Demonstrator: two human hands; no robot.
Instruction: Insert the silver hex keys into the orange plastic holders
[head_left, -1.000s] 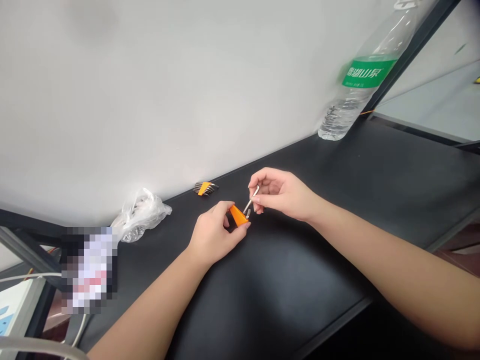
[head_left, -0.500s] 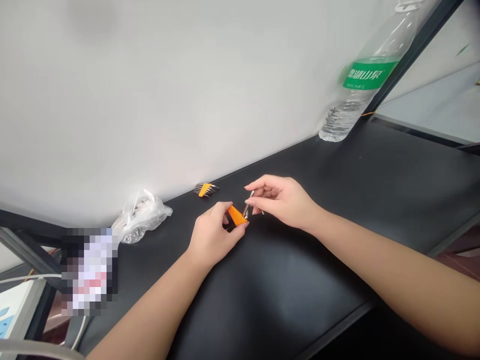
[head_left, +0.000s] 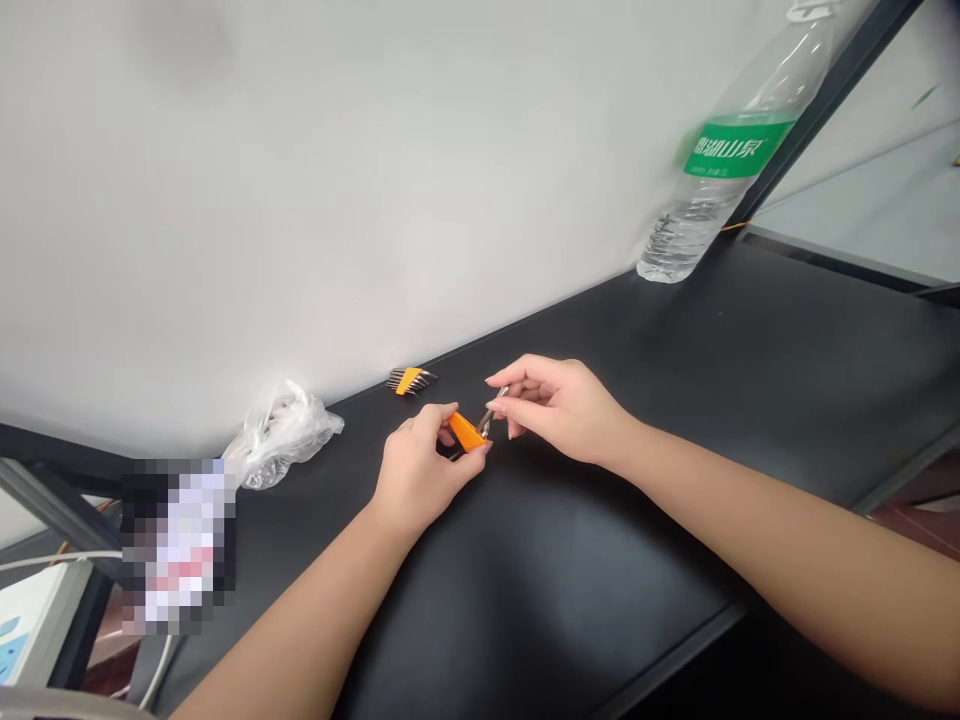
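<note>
Head view, looking forward and down over a black bench top (head_left: 570,560) set against a white wall (head_left: 300,200):

1. The left hand (head_left: 424,465) holds an orange plastic holder (head_left: 466,432) near the middle of the bench, just above the surface. The left fingers (head_left: 431,415) are curled together and clamped on the holder, with the thumb side out of sight.
2. The right hand (head_left: 559,410) is just beside the left, palm down. The right fingers (head_left: 511,392) are close together, pinching a slim steel hex key (head_left: 489,416).
3. The slim steel hex key runs at a slant from the right fingertips to the orange plastic holder, and its lower end touches the holder's edge.
4. Farther back, by the wall, lies a small hex key set (head_left: 410,380) with an orange band, well apart from both hands.
5. To its left is a crumpled clear plastic bag (head_left: 281,435), touching a pixelated object (head_left: 178,545) whose kind cannot be told.
6. At the far right stands a clear plastic water bottle (head_left: 720,190) with a green label.
</note>
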